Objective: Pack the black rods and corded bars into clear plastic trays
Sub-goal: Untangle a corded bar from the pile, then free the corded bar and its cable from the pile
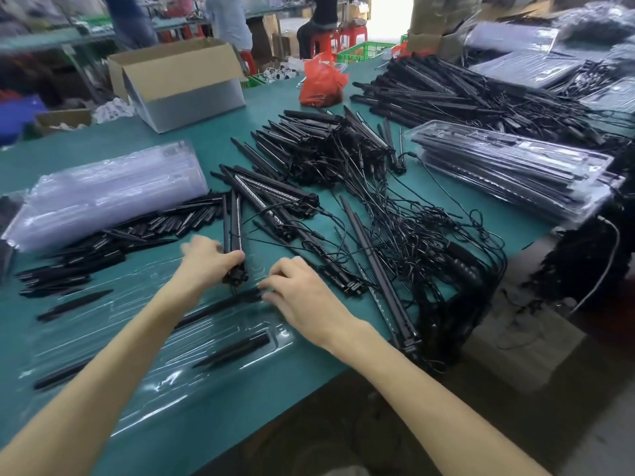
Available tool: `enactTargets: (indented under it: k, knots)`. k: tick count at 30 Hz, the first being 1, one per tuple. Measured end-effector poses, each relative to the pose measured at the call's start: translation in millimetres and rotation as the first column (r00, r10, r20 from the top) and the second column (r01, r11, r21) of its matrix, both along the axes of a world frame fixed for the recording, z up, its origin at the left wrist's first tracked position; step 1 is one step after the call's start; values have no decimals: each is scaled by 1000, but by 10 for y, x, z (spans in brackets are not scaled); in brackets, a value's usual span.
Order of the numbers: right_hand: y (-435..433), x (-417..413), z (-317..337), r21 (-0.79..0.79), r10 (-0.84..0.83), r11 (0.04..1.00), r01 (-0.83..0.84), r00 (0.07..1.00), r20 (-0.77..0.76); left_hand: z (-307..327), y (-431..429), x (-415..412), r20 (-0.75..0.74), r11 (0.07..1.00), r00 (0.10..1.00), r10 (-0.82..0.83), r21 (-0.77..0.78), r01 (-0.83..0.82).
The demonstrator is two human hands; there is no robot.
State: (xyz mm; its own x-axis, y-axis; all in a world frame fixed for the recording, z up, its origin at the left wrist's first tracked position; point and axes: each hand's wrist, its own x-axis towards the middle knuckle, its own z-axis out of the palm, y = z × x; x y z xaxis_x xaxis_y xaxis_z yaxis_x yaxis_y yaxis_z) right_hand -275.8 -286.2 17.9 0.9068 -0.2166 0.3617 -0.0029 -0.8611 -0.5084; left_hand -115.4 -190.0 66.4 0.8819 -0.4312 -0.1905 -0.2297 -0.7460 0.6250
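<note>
Now left grip (206, 266) clutching corded bars (235, 228); right grip (302, 300) touching black rod (233, 300) just beside, hold unclear; rod needing flat seating in clear tray (165, 383) groove first.

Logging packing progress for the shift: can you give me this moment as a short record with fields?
left grip: holds two bars by one end
right grip: touches rod in tray; hold unclear
tray: open, in front, few spikes inside
empty trays: stacked, left
filled trays: stacked, right
corded bars: piled beyond the tray
</note>
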Motion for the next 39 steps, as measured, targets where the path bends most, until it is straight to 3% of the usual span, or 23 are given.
enactTargets:
  k: [2, 5, 7, 9, 11, 14, 18, 25, 31, 39]
  knots:
    - [-92, -82, 78, -23, -49, 998, 50, 997, 63, 27, -85, -85, 198, 996, 978, 67, 46, -77]
    - [-253, -226, 208, -13, -167, 985, 170, 977, 131, 117, -320, -277, 396, 999, 918, -35, 31, 25]
    - [-395, -323, 278, -29, -268, 961, 276, 951, 156, 177, -543, -467, 425, 973, 881, -209, 0, 231]
    - [-565, -429, 330, -80, -381, 915, 395, 913, 145, 209, -807, -711, 416, 888, 812, -410, -20, 459]
    - [-741, -544, 362, -149, -505, 845, 513, 858, 91, 193, -1112, -933, 438, 803, 702, -562, 84, 590]
    - [-966, -712, 352, -254, -667, 720, 646, 745, 2, 87, -1535, -1155, 447, 705, 561, -697, 284, 649]
    - [-1170, -845, 266, -252, -742, 667, 701, 655, -140, -98, -1790, -1225, 495, 677, 487, -720, 346, 649]
    - [-1268, -720, 225, -294, -779, 625, 724, 605, -166, -183, -1702, -1138, 531, 701, 502, -683, 281, 655]
    - [-1307, -750, 168, -78, -750, 660, 748, 661, -4, -4, -1488, -947, 620, 766, 531, -578, 187, 615]
    - [-1317, -736, 110, 106, -746, 666, 738, 661, 82, 1, -1261, -774, 582, 814, 620, -526, 134, 565]
